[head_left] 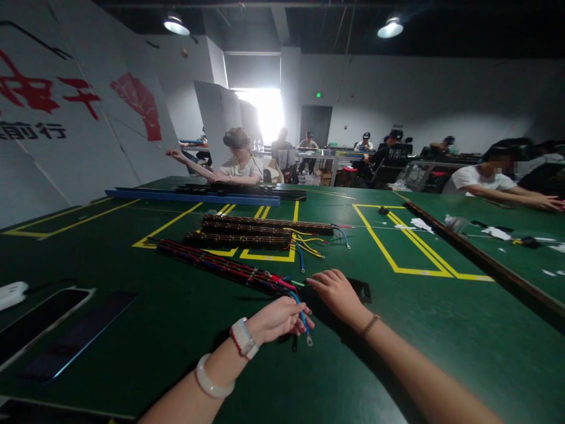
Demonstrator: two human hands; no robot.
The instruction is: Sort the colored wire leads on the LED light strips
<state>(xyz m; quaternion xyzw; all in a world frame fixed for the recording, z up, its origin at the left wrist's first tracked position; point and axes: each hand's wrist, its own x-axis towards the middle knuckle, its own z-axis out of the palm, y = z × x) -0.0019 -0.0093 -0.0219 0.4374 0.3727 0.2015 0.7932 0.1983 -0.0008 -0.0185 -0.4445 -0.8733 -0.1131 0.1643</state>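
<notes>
A long black bar bundled with red and blue wires lies slantwise on the green table, its wire ends toward me. My left hand is closed around a blue wire at that end, and a metal ring terminal hangs below the fingers. My right hand is beside it, fingertips drawn together at the tip of a green wire; its thumb is hidden. A dark flat piece lies behind the right hand. Farther back rest more wired bars with yellow and blue leads.
Yellow tape marks rectangles on the green table. Phone-like dark slabs lie at left. A long dark strip runs along the right, near white scraps. Blue and black rails lie by a person across the table.
</notes>
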